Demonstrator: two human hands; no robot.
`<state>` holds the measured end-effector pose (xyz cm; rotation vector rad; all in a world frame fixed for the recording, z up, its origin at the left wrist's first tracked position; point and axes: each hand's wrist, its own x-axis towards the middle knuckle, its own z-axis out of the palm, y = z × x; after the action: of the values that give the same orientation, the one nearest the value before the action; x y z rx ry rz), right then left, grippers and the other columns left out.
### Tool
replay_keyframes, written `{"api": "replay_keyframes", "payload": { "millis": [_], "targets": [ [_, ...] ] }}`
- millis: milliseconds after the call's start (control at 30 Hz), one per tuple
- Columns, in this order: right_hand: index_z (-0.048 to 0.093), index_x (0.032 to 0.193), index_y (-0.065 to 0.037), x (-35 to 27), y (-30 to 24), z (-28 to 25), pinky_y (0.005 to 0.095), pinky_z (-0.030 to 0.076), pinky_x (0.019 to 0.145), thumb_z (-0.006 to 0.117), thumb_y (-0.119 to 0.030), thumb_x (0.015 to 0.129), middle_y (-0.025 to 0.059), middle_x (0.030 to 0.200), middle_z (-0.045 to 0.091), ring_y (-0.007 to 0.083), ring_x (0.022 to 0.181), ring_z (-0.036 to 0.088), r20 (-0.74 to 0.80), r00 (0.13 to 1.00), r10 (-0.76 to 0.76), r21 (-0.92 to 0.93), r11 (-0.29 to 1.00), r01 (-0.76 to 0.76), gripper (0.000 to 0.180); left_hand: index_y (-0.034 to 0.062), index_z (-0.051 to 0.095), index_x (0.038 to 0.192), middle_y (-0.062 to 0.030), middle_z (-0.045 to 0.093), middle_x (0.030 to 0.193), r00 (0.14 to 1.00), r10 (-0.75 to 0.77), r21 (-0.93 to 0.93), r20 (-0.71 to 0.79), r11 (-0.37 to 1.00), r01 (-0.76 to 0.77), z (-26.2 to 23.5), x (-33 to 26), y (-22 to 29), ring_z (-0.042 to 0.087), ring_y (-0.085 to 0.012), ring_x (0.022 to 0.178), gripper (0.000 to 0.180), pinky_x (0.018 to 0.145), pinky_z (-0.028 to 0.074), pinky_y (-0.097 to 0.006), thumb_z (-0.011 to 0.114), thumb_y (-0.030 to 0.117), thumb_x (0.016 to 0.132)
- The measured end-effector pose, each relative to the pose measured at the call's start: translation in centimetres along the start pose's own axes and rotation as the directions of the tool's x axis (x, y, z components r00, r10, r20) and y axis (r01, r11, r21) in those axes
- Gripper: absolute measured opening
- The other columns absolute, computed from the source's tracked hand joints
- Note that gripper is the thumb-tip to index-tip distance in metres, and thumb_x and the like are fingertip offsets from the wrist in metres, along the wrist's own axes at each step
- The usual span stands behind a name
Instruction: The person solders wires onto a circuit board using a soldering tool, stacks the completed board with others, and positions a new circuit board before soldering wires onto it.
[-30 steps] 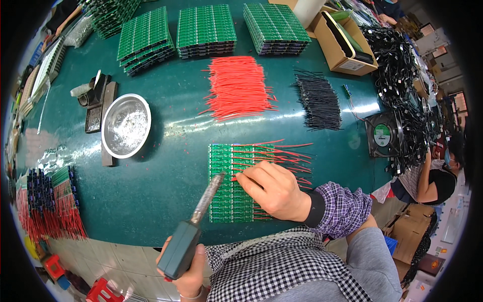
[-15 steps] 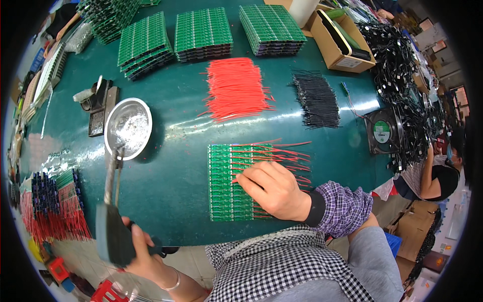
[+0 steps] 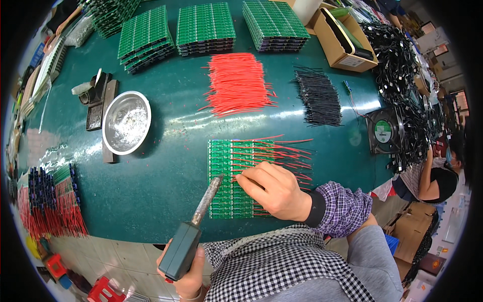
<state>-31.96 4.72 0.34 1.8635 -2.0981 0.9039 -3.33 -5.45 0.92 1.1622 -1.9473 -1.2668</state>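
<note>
My left hand [image 3: 190, 279] is closed round the dark green handle of a soldering iron [image 3: 183, 246]. The iron's long metal shaft slants up and right, and its tip is over the green circuit board panel [image 3: 220, 200], close to my right fingertips. Thumb and fingers of my right hand [image 3: 275, 191] pinch the end of a red wire against the panel. Several red wires [image 3: 292, 154] stick out to the right from the panel's upper part. My hand covers part of the panel. Whether the iron's tip touches the board I cannot tell.
Beyond the panel lie a red wire pile [image 3: 236, 84] and a black wire pile [image 3: 318, 98]. A metal bowl [image 3: 127, 123] stands left. Stacked panels [image 3: 205, 25] line the back; a cardboard box [image 3: 347, 63] and a fan [image 3: 385, 131] are right. Wired boards [image 3: 50, 204] lie far left.
My left hand has brought the soldering iron from the metal bowl rightward to the circuit board panel. The right hand stays in nearly the same place, still pinching.
</note>
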Motion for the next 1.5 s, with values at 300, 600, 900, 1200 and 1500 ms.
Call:
{"api": "replay_keyframes", "payload": {
  "millis": [300,600,900,1200,1500],
  "targets": [
    [0.070,0.099,0.002,-0.1,0.0,0.0,0.0304,0.053,0.064,0.070,-0.005,0.073,0.0069,0.089,0.063,0.0200,0.081,0.063,-0.004,1.000,-0.005,-0.004,1.000,0.005,0.027,-0.0036,0.067,0.120,-0.0118,0.073,0.104,0.976,-0.108,-0.008,0.190,0.994,0.112,-0.1,1.1,1.9,0.069,-0.0178,0.090,0.046,0.078,0.055,-0.030,0.086,0.000,0.078],
    [0.070,0.099,0.002,-0.1,0.0,0.3,0.0300,0.053,0.064,0.071,-0.006,0.074,0.0065,0.088,0.062,0.0194,0.080,0.063,-0.005,1.000,-0.010,-0.020,1.000,0.009,0.026,-0.0056,0.070,0.087,-0.0131,0.065,0.076,0.999,-0.011,-0.066,0.039,0.998,0.013,2.0,2.2,3.0,0.061,-0.0225,0.060,0.019,0.057,0.047,-0.032,0.078,-0.001,0.070],
    [0.070,0.097,0.003,0.1,-0.1,0.1,0.0295,0.052,0.063,0.072,-0.005,0.076,0.0063,0.086,0.061,0.0192,0.079,0.062,-0.010,1.000,-0.007,-0.028,1.000,0.007,0.023,-0.0056,0.068,0.114,-0.0090,0.070,0.094,0.986,-0.023,-0.043,0.162,0.999,0.030,-0.3,0.9,1.1,0.065,-0.0146,0.076,0.038,0.066,0.052,-0.028,0.081,-0.005,0.078],
    [0.070,0.098,0.003,0.2,-0.1,0.1,0.0302,0.052,0.063,0.073,-0.006,0.076,0.0069,0.087,0.063,0.0201,0.079,0.063,-0.018,1.000,-0.017,-0.015,1.000,0.017,0.024,-0.0069,0.068,0.120,-0.0134,0.072,0.105,0.997,-0.023,-0.061,0.074,0.998,0.028,0.1,0.1,0.6,0.068,-0.0170,0.082,0.042,0.072,0.055,-0.029,0.080,-0.005,0.080],
    [0.069,0.097,0.003,-0.3,-0.6,0.2,0.0311,0.053,0.066,0.073,-0.005,0.073,0.0080,0.089,0.064,0.0217,0.081,0.063,-0.035,0.999,-0.016,0.032,0.999,0.017,0.026,-0.0063,0.068,0.120,-0.0128,0.073,0.103,0.991,-0.068,-0.051,0.116,0.996,0.074,-0.4,-0.2,0.1,0.069,-0.0167,0.083,0.043,0.072,0.055,-0.028,0.081,-0.005,0.079]
  ]
}}
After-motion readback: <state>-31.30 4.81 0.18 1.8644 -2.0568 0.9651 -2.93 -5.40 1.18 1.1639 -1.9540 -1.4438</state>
